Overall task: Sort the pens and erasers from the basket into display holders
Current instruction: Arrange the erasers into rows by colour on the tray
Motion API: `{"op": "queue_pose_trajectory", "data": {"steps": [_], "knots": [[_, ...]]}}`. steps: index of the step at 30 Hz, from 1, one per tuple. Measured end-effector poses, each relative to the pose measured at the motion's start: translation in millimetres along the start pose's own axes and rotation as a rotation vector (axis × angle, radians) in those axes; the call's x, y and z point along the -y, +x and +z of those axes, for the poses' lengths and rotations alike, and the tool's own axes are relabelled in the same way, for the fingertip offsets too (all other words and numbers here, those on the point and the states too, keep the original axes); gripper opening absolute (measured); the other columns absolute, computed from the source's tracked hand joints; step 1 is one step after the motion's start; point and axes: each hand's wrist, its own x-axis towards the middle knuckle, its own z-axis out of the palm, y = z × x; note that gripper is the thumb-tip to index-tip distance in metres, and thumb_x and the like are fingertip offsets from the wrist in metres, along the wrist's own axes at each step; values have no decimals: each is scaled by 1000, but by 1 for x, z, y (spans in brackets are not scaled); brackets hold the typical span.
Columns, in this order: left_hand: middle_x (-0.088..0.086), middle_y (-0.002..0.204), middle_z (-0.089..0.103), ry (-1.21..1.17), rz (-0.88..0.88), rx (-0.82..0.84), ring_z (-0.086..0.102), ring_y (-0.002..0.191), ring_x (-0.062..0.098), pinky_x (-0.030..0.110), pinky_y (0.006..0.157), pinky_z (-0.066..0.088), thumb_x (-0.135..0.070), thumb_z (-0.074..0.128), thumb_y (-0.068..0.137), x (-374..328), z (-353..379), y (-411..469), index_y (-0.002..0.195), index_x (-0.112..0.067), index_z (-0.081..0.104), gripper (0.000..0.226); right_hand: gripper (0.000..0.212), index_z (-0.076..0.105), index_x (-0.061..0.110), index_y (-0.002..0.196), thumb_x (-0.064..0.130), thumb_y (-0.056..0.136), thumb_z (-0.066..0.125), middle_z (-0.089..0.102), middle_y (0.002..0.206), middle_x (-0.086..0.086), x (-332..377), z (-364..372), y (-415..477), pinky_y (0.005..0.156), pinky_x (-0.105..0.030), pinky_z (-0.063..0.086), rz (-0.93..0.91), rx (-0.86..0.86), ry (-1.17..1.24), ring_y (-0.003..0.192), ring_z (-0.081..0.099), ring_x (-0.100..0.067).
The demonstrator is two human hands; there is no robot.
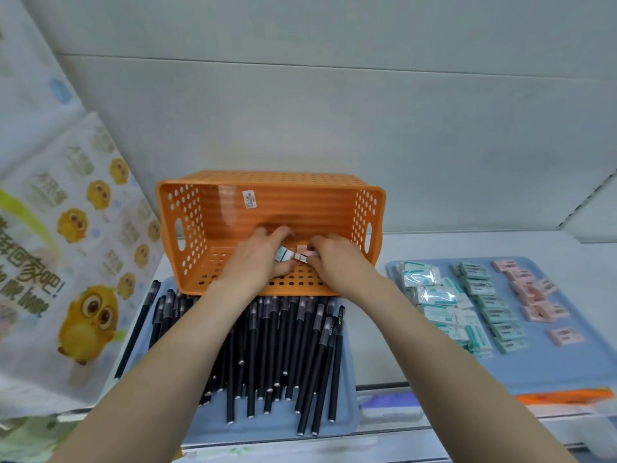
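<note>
We see the orange basket (pixel 270 208), perforated plastic with a soft sheen; the black pens (pixel 283 345) look matt plastic; the blue trays (pixel 534 365) smooth plastic; some erasers (pixel 430 295) under glossy clear wrap.

Arms stretched forward, left hand (pixel 259 259) gripping teal eraser (pixel 284 254), right hand (pixel 336 262) pinching pink eraser (pixel 303 253)

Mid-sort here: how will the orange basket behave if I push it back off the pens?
Probably light: the orange basket is thin perforated plastic and looks nearly empty. It lies on its side with its lower wall over the black pens, so it may slide or rock on their round barrels. The pens underneath could roll with it.
</note>
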Motion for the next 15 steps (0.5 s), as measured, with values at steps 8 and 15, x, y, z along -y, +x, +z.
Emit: {"op": "queue_pose_trajectory", "data": {"steps": [8, 15], "knots": [[1, 123, 48, -72, 145, 134, 49, 113, 23, 35, 88, 43, -61, 64, 79, -12, 4, 7, 139, -35, 47, 67, 31, 54, 13, 125, 9, 95, 50, 66, 113, -10, 1, -6, -13, 87, -39, 52, 81, 13, 257, 99, 63, -26], [-1, 104, 51, -45, 132, 20, 54, 94, 25, 33, 73, 40, -51, 62, 86, -4, 5, -1, 115, -33, 54, 35, 37, 49, 15, 123, -2, 90, 49, 63, 115, -8, -1, -4, -11, 91, -37, 49, 138, -34, 253, 106, 58, -25]]}}
